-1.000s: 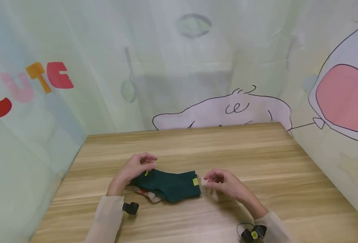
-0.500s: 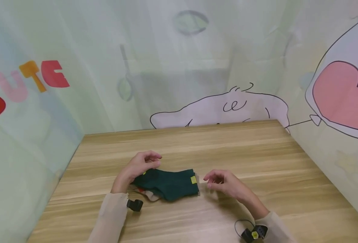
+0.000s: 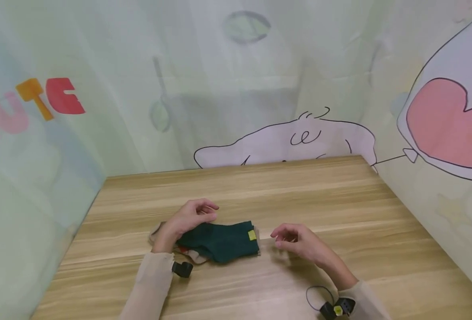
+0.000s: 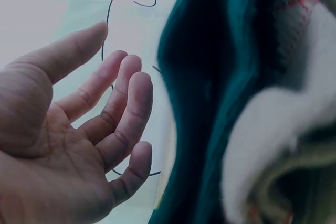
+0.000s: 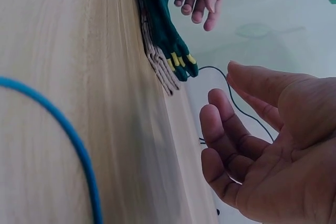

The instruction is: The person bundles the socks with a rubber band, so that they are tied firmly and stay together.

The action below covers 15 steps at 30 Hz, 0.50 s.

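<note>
Dark green socks [image 3: 224, 242] with yellow patches at the cuffs lie on top of beige socks [image 3: 197, 256] with red details. The right wrist view shows the green cuffs [image 5: 176, 51] stacked in layers over the beige cuffs [image 5: 164, 74]. My left hand [image 3: 194, 217] hovers over the toe end, fingers relaxed and loosely bent, holding nothing. To the right of the cuffs, apart from them, my right hand [image 3: 300, 242] is held in the air with bent, loose fingers and nothing in them. Part of the toe end is hidden behind my left hand and wrist.
The socks lie on a wood-grain table [image 3: 320, 191]. A printed curtain [image 3: 236, 89] stands behind and beside it. Black wrist cameras sit on both sleeves, and a thin cable [image 3: 314, 288] loops from the right one.
My left hand has shifted slightly right along the socks, and more of the beige toe end shows behind its wrist. My right hand stays nearly still. The head view has turned slightly.
</note>
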Motion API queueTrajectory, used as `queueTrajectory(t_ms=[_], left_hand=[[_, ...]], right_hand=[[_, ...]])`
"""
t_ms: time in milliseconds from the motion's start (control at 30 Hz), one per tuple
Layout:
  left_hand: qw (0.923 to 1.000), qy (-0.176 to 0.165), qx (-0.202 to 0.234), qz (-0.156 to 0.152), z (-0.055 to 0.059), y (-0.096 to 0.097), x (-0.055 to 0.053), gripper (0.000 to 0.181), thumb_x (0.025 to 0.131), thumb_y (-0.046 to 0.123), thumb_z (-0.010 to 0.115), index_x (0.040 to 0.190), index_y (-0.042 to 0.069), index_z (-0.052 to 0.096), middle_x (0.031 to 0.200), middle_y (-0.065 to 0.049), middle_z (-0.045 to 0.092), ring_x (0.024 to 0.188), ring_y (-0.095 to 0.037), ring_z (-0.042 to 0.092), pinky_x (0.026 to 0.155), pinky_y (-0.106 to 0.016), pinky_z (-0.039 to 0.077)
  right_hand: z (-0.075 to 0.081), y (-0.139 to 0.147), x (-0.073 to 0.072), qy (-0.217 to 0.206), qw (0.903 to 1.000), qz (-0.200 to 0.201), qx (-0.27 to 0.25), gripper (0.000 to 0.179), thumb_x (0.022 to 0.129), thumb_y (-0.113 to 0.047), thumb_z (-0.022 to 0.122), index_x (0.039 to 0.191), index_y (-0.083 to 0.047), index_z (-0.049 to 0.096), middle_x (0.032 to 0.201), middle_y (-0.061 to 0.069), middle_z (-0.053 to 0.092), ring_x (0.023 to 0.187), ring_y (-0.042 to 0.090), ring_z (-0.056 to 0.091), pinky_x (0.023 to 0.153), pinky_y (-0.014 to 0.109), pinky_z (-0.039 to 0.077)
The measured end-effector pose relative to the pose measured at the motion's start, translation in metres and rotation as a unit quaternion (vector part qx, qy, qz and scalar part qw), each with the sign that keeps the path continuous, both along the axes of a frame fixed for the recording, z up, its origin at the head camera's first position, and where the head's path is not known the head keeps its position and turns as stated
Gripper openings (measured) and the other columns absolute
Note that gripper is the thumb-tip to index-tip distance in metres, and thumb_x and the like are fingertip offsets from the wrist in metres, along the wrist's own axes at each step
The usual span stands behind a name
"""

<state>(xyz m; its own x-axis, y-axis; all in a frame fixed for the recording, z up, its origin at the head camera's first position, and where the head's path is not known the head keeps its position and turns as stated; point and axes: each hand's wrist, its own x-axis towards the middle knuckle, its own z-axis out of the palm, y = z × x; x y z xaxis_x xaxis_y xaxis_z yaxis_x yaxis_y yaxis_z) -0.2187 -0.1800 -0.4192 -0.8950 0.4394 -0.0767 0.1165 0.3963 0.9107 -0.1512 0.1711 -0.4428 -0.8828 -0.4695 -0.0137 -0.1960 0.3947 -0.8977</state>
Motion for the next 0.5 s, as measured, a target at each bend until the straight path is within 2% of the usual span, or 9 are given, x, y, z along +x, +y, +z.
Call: queueTrajectory(t_ms=[267, 500], left_hand=[[0.9999, 0.002, -0.013, -0.009, -0.003, 0.011, -0.002, 0.034, 0.098, 0.01, 0.064, 0.126, -0.008, 0.06, 0.111, -0.017, 0.066, 0.101, -0.027, 0.062, 0.09, -0.041, 0.051], [0.9987, 0.011, -0.033, -0.037, -0.001, 0.024, -0.004, 0.032, 0.096, 0.01, 0.066, 0.123, -0.007, 0.063, 0.106, -0.015, 0.068, 0.097, -0.025, 0.063, 0.088, -0.041, 0.051]], right_hand=[[0.0, 0.007, 0.006, -0.006, 1.0, -0.006, -0.005, 0.022, 0.094, -0.011, 0.069, 0.113, 0.0, 0.068, 0.095, 0.008, 0.065, 0.084, 0.02, 0.06, 0.072, 0.026, 0.049], [0.001, 0.017, 0.01, -0.001, 0.9999, -0.012, -0.001, 0.022, 0.093, -0.011, 0.07, 0.113, 0.0, 0.068, 0.095, 0.007, 0.066, 0.083, 0.018, 0.06, 0.07, 0.025, 0.048]])
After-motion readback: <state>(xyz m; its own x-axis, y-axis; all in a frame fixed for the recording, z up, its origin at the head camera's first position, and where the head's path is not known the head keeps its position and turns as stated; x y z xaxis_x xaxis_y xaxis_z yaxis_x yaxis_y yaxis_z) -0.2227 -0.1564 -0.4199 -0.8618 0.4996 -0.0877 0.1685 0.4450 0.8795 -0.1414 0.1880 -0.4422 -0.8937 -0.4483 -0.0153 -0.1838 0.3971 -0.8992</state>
